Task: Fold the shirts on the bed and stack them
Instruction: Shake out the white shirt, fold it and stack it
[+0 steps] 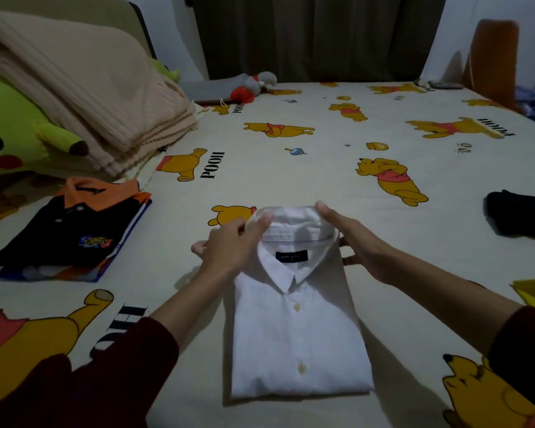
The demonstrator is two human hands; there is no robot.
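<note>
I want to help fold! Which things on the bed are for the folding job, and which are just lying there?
For the job:
white shirt, folded, both hands at its collar
stack of folded shirts, black one with orange collar on top
dark garment at the right edge, perhaps next

Just lying about:
yellow plush toy
beige blanket
grey and red plush

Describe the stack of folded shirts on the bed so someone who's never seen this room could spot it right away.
Start at the bed with its cartoon-bear sheet and look to its left side, just below the folded beige blanket and the green plush toy. The stack of folded shirts lies there. Its top shirt is black with an orange collar, unlike the white shirt between the hands.
</note>
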